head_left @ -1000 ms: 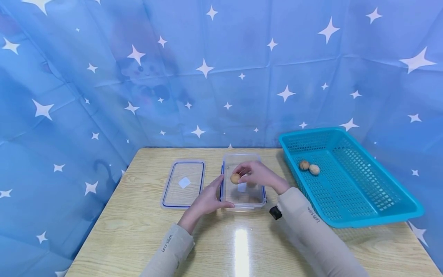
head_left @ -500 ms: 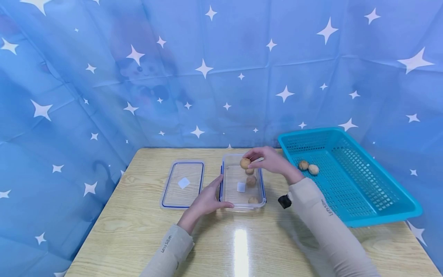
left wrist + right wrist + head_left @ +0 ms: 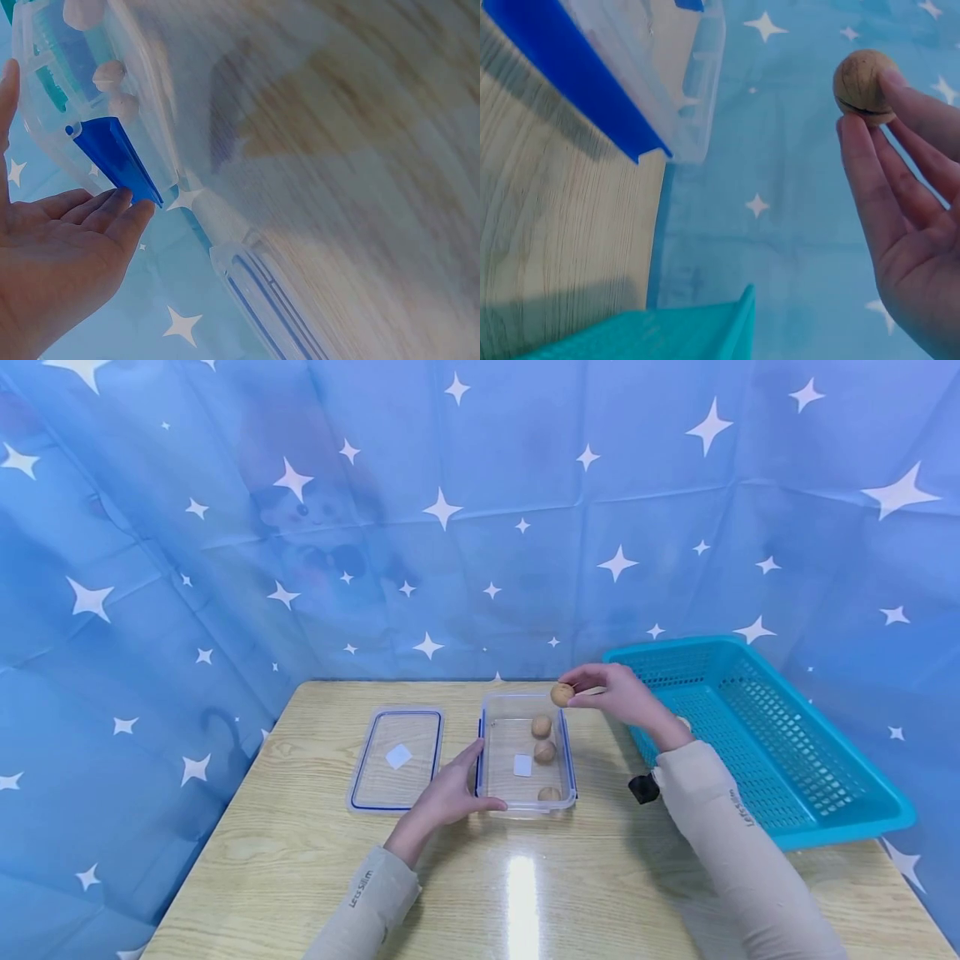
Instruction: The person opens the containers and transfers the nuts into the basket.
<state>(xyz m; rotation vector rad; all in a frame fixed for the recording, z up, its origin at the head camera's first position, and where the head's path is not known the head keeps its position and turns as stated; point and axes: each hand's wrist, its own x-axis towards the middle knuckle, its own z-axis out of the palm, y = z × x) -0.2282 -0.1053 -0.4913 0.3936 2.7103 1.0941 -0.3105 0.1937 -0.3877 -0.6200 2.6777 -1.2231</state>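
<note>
While the right hand (image 3: 615,695) is raised over the far right corner of the clear container (image 3: 525,802), we see its fingers (image 3: 870,187) pinching a small round walnut (image 3: 562,694) at the tips; the wrist bends toward the left and the beige sleeve (image 3: 738,843) runs down to the near edge of the surface (image 3: 525,893). From the right wrist view, the walnut (image 3: 864,85) sits between two fingertips, with the other fingers long and only a little curved under it, and the palm is cut by the frame edge. Our left hand (image 3: 450,793) lies on the surface with straight, relaxed fingers (image 3: 112,217) resting against the left wall of the container, near its blue clip (image 3: 116,161); it grips nothing. Inside the container we count three more walnuts (image 3: 542,726) lying along the right side, and a small white label on the bottom. A clear lid (image 3: 397,758) lies flat just beside the container on the left. On the right stands a turquoise basket (image 3: 825,810); the right hand covers part of its inside, so we can make out only a pale edge of something there and cannot tell what it is. The left wrist view is blurred, and the walnuts appear through the plastic only as soft shapes.
</note>
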